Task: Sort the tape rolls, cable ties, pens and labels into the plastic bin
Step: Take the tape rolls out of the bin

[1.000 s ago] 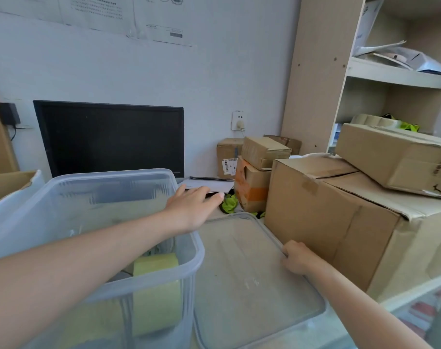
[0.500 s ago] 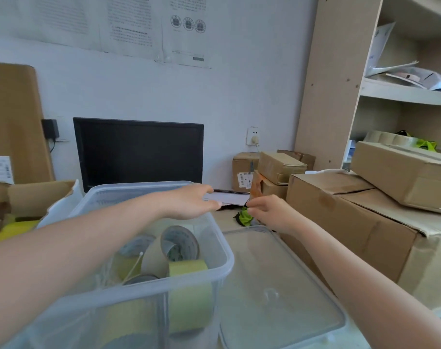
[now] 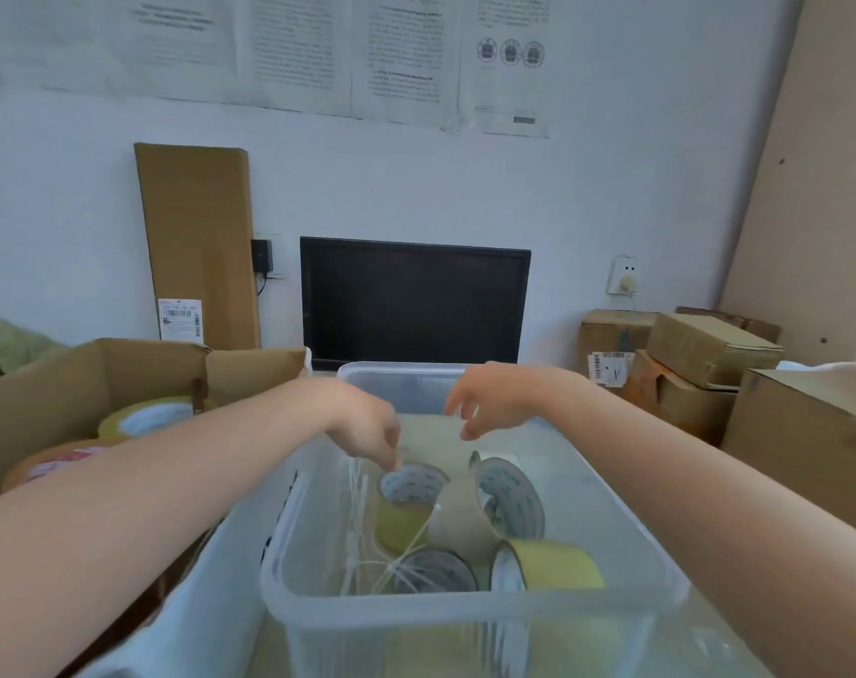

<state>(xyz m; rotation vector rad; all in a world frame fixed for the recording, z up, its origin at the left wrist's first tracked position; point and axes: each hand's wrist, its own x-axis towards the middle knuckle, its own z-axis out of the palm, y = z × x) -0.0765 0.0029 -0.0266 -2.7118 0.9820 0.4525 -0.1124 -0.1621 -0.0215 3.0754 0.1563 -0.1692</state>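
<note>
Several tape rolls (image 3: 494, 501) and cable ties (image 3: 362, 521) already sit in the plastic bin (image 3: 465, 611), lower centre; spare rolls (image 3: 147, 418) wait in the cardboard box (image 3: 98, 364) at left. Above the bin your right hand (image 3: 489, 398) hangs loose and empty; whether your left hand (image 3: 362, 428) pinches anything, I cannot tell.

Plastic bin (image 3: 465, 611) at centre front, with tape rolls (image 3: 509, 496) in its middle and right and cable ties (image 3: 362, 521) along its left wall; the left hand (image 3: 367, 428) and right hand (image 3: 489, 398) hang side by side above its far half. To its left stands an open cardboard box (image 3: 98, 374) containing further rolls (image 3: 147, 418). Behind the bin stands a monitor (image 3: 414, 303), a flat carton (image 3: 198, 242) leans on the wall to the monitor's left, and stacked boxes (image 3: 685, 364) sit to its right.
</note>
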